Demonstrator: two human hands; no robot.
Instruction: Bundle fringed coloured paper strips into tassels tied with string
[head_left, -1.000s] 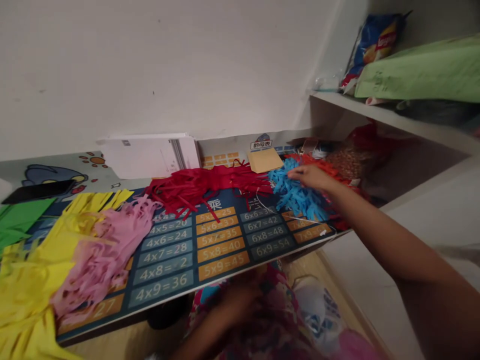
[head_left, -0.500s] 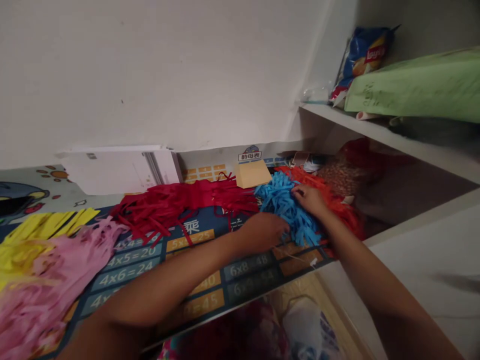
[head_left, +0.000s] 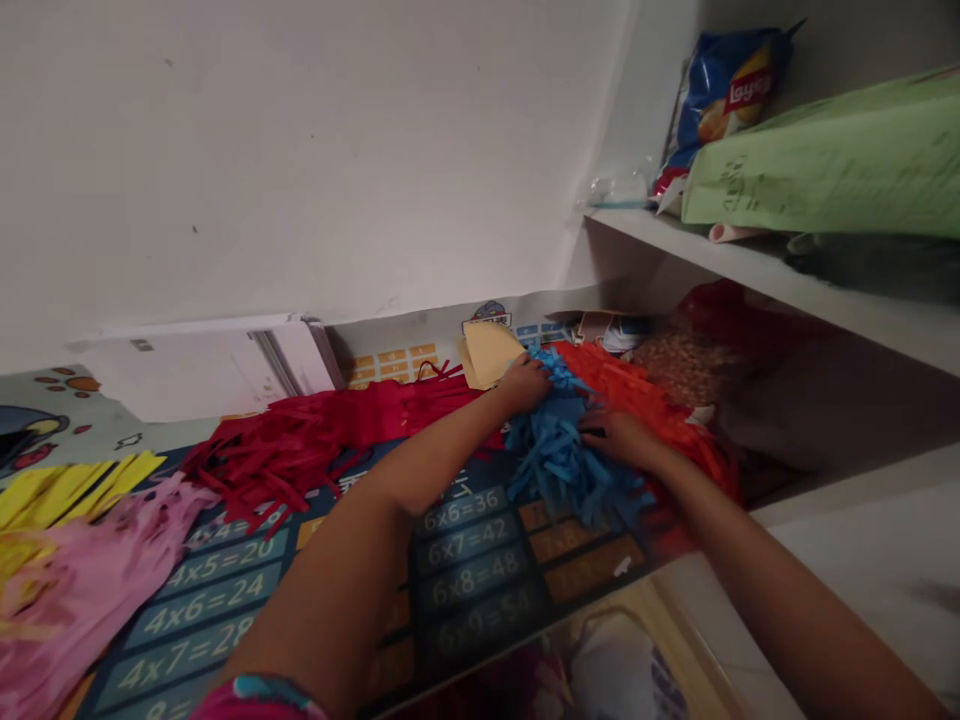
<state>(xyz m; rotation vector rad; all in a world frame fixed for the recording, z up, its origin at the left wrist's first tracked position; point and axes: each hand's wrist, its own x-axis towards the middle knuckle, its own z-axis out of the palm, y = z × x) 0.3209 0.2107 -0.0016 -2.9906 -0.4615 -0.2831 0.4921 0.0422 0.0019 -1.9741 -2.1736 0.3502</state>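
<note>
A bundle of blue fringed strips (head_left: pixel 559 465) lies across the dark printed mat, with both hands on it. My left hand (head_left: pixel 527 383) is closed on its upper end, beside a folded pale yellow paper (head_left: pixel 491 352). My right hand (head_left: pixel 621 437) has its fingers bent into the right side of the blue strips; motion blurs them a little. Orange-red fringed strips (head_left: pixel 637 385) lie directly behind and right of the blue ones. To the left, dark red fringed strips (head_left: pixel 315 430) stretch along the mat, partly hidden behind my left forearm.
Pink strips (head_left: pixel 97 580) and yellow strips (head_left: pixel 82 490) lie at far left. White flat boxes (head_left: pixel 202 370) lean against the wall. At right, a shelf board (head_left: pixel 750 265) holds a chip bag (head_left: pixel 731 90) and a green package (head_left: pixel 825 160). An open drawer (head_left: pixel 675 640) sits below the mat's edge.
My left hand has moved up and away to the top of the blue strips. My right hand has shifted slightly nearer. The blue strips are spread lower, and the yellow paper is tilted.
</note>
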